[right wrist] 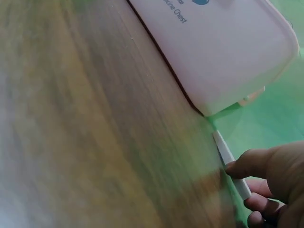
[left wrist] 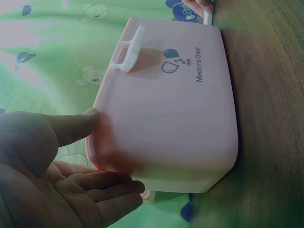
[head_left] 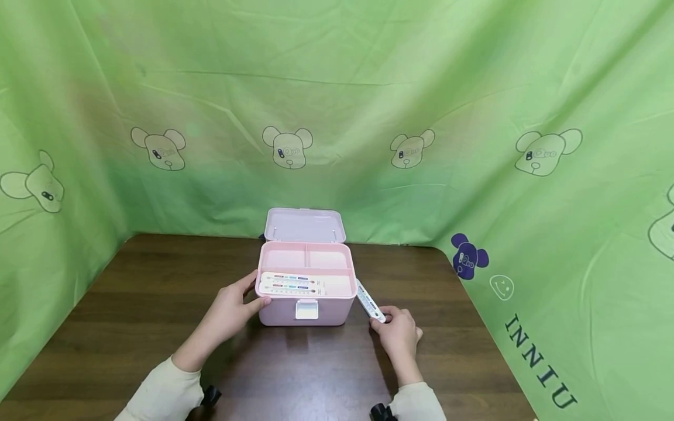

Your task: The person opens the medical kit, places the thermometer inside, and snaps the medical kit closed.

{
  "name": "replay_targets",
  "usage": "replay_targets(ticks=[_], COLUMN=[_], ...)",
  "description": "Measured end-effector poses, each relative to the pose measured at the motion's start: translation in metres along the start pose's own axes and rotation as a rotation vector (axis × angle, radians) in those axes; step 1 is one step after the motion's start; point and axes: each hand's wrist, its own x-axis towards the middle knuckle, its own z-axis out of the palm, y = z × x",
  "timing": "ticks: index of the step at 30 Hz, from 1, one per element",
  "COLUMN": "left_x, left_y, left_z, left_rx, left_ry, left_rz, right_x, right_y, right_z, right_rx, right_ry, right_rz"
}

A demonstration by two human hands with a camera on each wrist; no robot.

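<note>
A pink medicine chest [head_left: 307, 311] with its lid [head_left: 305, 225] raised stands on the table. My left hand [head_left: 231, 307] holds its left front corner, thumb at the front rim and fingers along the left side, as the left wrist view also shows. Inside, flat white thermometers [head_left: 292, 285] printed with scales and coloured marks lie in the front compartment. My right hand [head_left: 397, 333] pinches another such thermometer [head_left: 371, 301] by its near end, beside the chest's right side. In the right wrist view this thermometer [right wrist: 232, 164] slants close to the tabletop; whether it touches cannot be told.
The chest's tray has two back compartments [head_left: 329, 255] split by a divider. A white latch [head_left: 307, 309] hangs at its front. The brown wooden table [head_left: 158, 280] is bordered by a green curtain [head_left: 347, 105] with printed bear heads at the back and sides.
</note>
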Motion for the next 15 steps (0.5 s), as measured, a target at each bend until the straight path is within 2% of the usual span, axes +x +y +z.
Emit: replay_targets(ticks=[8, 15], left_x=[0.001, 0.002], left_y=[-0.001, -0.001], left_z=[0.0, 0.0], left_rx=[-0.023, -0.029], left_ry=[0.0, 0.004], left_rz=[0.002, 0.011], right_x=[0.007, 0.019], right_y=[0.004, 0.007], right_z=[-0.012, -0.029], right_rx=[0.069, 0.111], right_ry=[-0.002, 0.007], right_rz=[0.059, 0.056])
